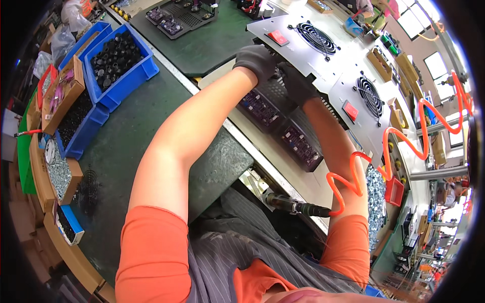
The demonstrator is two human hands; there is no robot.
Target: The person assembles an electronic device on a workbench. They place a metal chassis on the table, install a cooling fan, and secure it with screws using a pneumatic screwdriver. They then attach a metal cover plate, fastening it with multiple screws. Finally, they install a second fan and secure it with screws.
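Note:
My left hand, in a dark glove, is curled at the near-left edge of a silver metal panel. Opposite it, my gloved right hand reaches up to the same edge, its fingers bunched toward the left. Both sets of fingertips meet by a dark strip there, and whatever they grip is hidden. The panel carries a round black fan grille and a red switch-like square. A second silver panel with a grille lies beside it. Below my hands are dark circuit boards on black perforated plates.
Blue bins of black parts stand at left, near cardboard boxes. A black plate with boards lies on the far green mat. An orange coiled hose crosses my right arm, and a power screwdriver lies near my lap.

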